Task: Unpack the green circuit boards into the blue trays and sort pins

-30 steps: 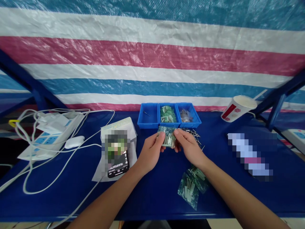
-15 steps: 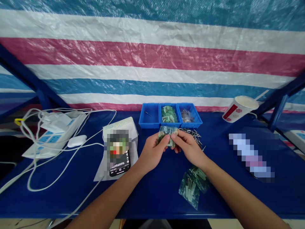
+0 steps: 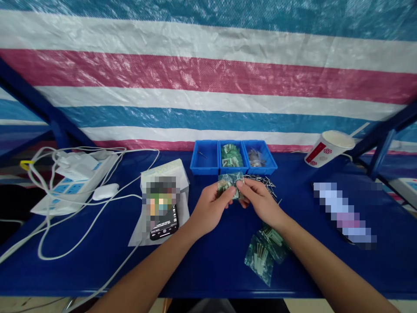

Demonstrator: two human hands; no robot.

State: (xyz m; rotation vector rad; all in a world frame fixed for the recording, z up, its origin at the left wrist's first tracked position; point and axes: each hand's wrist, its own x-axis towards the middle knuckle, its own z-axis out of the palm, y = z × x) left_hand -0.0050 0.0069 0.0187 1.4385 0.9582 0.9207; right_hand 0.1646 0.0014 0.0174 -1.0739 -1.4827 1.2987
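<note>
A small clear plastic bag (image 3: pixel 230 180) with pale pieces inside is pinched between both hands over the blue table. My left hand (image 3: pixel 210 208) grips its left side, thumb on top. Closed on the bag's right edge is my right hand (image 3: pixel 259 198), its thumb close to the left one. Loose screws (image 3: pixel 269 187) lie in a pile just behind my right hand. Nearer to me, beside my right forearm, rest filled bags (image 3: pixel 259 261) holding screws and pale plugs. Behind the hands stand three blue bins; the middle bin (image 3: pixel 232 168) contains similar greenish bags.
The left bin (image 3: pixel 204 167) has a single screw in it, the right bin (image 3: pixel 260 167) some small bags. A phone (image 3: pixel 164 224) lies on paper at left, near a power strip (image 3: pixel 71 191) with tangled white cables. At right are a paper cup (image 3: pixel 325 150) and a blurred-out flat object (image 3: pixel 345 217).
Both thumbs have shifted slightly to the right on the bag, and more of its left part shows. Both hands still hold it in nearly the same place.
</note>
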